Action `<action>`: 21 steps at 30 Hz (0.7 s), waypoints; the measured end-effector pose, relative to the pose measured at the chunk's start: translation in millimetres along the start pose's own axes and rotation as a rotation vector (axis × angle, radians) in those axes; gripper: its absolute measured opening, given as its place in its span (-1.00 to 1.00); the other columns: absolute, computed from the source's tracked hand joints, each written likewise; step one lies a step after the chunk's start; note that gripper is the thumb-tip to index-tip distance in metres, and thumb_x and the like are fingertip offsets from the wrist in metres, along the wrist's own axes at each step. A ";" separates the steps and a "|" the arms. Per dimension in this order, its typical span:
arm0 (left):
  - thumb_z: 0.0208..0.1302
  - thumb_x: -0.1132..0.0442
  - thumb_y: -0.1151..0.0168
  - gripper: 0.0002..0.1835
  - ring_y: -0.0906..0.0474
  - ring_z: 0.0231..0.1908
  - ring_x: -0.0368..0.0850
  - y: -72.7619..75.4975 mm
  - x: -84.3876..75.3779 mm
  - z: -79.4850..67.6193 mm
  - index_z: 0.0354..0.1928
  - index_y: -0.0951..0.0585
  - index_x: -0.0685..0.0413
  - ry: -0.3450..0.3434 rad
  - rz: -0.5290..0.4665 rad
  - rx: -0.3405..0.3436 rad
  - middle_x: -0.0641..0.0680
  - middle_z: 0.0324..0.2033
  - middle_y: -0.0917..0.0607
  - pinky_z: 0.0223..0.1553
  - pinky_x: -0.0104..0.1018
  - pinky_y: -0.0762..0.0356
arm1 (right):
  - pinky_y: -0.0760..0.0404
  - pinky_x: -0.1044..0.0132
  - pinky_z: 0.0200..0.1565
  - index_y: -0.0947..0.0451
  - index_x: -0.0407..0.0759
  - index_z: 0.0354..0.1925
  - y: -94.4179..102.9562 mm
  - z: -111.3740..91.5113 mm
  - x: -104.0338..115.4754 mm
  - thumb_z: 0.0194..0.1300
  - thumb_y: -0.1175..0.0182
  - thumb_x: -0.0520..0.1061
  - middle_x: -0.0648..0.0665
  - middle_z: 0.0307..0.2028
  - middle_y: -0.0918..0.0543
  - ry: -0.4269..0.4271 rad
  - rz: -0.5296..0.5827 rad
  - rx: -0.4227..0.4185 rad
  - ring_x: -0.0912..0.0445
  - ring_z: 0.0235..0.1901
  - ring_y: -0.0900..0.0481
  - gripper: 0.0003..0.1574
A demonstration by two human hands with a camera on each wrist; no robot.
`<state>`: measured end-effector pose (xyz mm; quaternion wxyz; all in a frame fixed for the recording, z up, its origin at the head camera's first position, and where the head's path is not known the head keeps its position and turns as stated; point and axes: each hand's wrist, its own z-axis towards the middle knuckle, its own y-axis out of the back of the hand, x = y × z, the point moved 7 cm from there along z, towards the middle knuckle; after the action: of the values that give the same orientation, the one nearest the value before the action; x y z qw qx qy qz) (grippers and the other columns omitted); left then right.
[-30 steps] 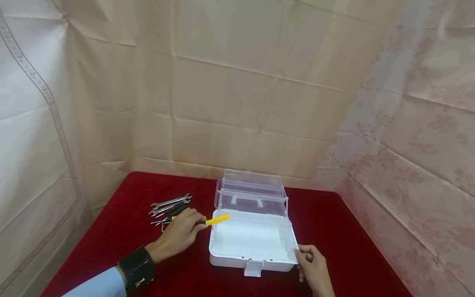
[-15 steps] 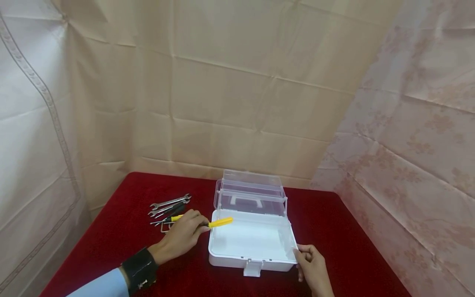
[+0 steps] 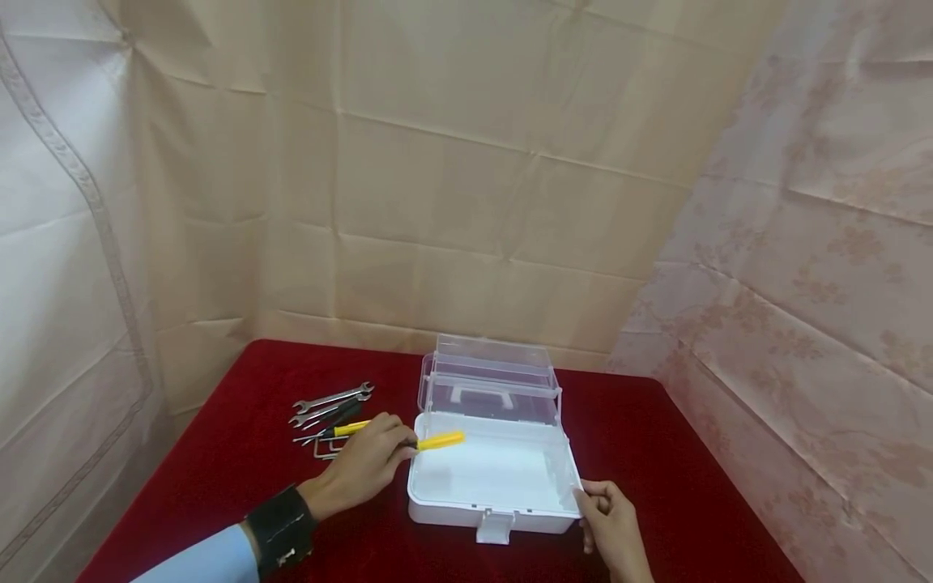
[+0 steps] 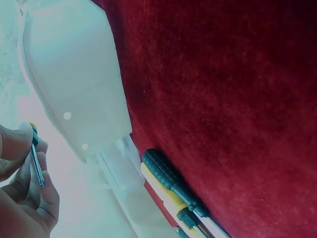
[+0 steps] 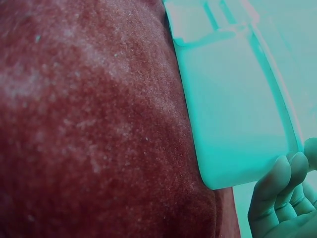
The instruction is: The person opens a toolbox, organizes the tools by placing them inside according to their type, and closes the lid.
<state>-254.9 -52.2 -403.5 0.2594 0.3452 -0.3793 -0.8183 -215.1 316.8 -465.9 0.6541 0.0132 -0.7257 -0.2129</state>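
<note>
Between the thumb and fingers of my left hand [image 3: 368, 460] is a screwdriver [image 3: 441, 440]. Its yellow handle points right, over the left rim of the white toolbox [image 3: 443, 512]; in the left wrist view its metal shank [image 4: 37, 166] shows beside the fingers. The toolbox stands with its lid folded back, its clear trays [image 3: 496, 374] raised behind and its front latch [image 3: 496, 526] hanging down. My right hand [image 3: 615, 526] pinches the box's right rim near the front corner, thumb on top; the right wrist view shows the fingertips at the box's edge [image 5: 242, 114].
Left of the box, on the red cloth [image 3: 219, 486], lie two open-end wrenches [image 3: 328, 400], a black-handled screwdriver [image 4: 166, 171], another yellow-handled screwdriver [image 3: 351, 428] and hex keys [image 3: 321, 450]. Beige curtains [image 3: 466, 202] hang behind the table.
My left hand has shifted slightly right and nearer to me, carrying the screwdriver handle farther over the box. More of the other yellow handle and the hex keys shows. My right hand keeps its place.
</note>
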 end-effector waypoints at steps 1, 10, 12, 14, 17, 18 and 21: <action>0.24 0.16 -0.34 -0.85 -0.36 -0.25 -0.28 -0.5 -1.5 0.4 -0.16 -0.71 -0.08 -0.008 0.001 0.003 -0.19 -0.30 -0.55 -0.16 -0.44 -0.46 | -0.41 0.29 -0.69 -0.42 -0.36 0.09 -0.3 0.1 -0.1 0.29 -0.28 -0.07 -0.14 -0.56 -0.48 -0.001 -0.001 0.001 0.15 -0.75 -0.32 -0.48; 0.25 0.18 -0.32 -0.88 -0.35 -0.27 -0.27 -3.2 -17.0 5.0 -0.19 -0.70 -0.04 -0.076 -0.025 -0.008 -0.16 -0.32 -0.55 -0.20 -0.46 -0.46 | -0.41 0.29 -0.69 -0.42 -0.36 0.09 -1.4 -1.1 -0.4 0.30 -0.27 -0.07 -0.14 -0.56 -0.48 -0.004 -0.001 0.000 0.15 -0.75 -0.32 -0.48; 0.25 0.19 -0.32 -0.89 -0.35 -0.26 -0.27 -3.8 -19.8 6.3 -0.19 -0.70 -0.03 -0.088 -0.035 -0.011 -0.15 -0.32 -0.54 -0.19 -0.45 -0.46 | -0.41 0.30 -0.69 -0.43 -0.35 0.08 -1.5 -1.6 -0.3 0.29 -0.28 -0.08 -0.15 -0.56 -0.48 -0.009 0.003 -0.009 0.15 -0.75 -0.32 -0.50; 0.25 0.20 -0.32 -0.89 -0.36 -0.25 -0.26 -4.4 -21.8 7.6 -0.19 -0.70 -0.03 -0.089 -0.043 -0.006 -0.15 -0.30 -0.54 -0.17 -0.45 -0.46 | -0.41 0.29 -0.69 -0.43 -0.35 0.08 -1.5 -1.9 -0.2 0.30 -0.27 -0.09 -0.15 -0.56 -0.48 -0.011 0.003 -0.012 0.15 -0.75 -0.32 -0.50; 0.27 0.18 -0.31 -0.87 -0.37 -0.23 -0.26 -7.3 -24.9 9.6 -0.17 -0.69 -0.03 -0.086 -0.054 0.021 -0.15 -0.29 -0.55 -0.14 -0.45 -0.45 | -0.41 0.30 -0.70 -0.43 -0.35 0.07 -1.3 -1.5 0.0 0.30 -0.27 -0.09 -0.15 -0.56 -0.49 -0.011 0.001 -0.017 0.15 -0.75 -0.32 -0.51; 0.27 0.18 -0.31 -0.87 -0.37 -0.22 -0.26 -8.3 -25.9 10.2 -0.16 -0.70 -0.04 -0.084 -0.057 0.030 -0.15 -0.29 -0.55 -0.14 -0.45 -0.44 | -0.41 0.29 -0.69 -0.43 -0.35 0.08 -1.2 -1.3 0.2 0.30 -0.27 -0.09 -0.15 -0.55 -0.49 -0.010 -0.001 -0.015 0.15 -0.75 -0.33 -0.51; 0.28 0.18 -0.29 -0.86 -0.37 -0.23 -0.26 -10.4 -31.2 10.9 -0.15 -0.70 -0.03 -0.104 -0.071 0.042 -0.15 -0.29 -0.55 -0.16 -0.47 -0.43 | -0.41 0.29 -0.69 -0.43 -0.34 0.08 -1.0 -0.6 -1.2 0.30 -0.27 -0.08 -0.14 -0.55 -0.49 -0.017 -0.002 -0.016 0.15 -0.75 -0.33 -0.51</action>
<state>-245.3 -19.9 -395.1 0.2026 0.3209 -0.3969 -0.8357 -214.6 316.0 -467.4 0.6476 0.0069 -0.7297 -0.2194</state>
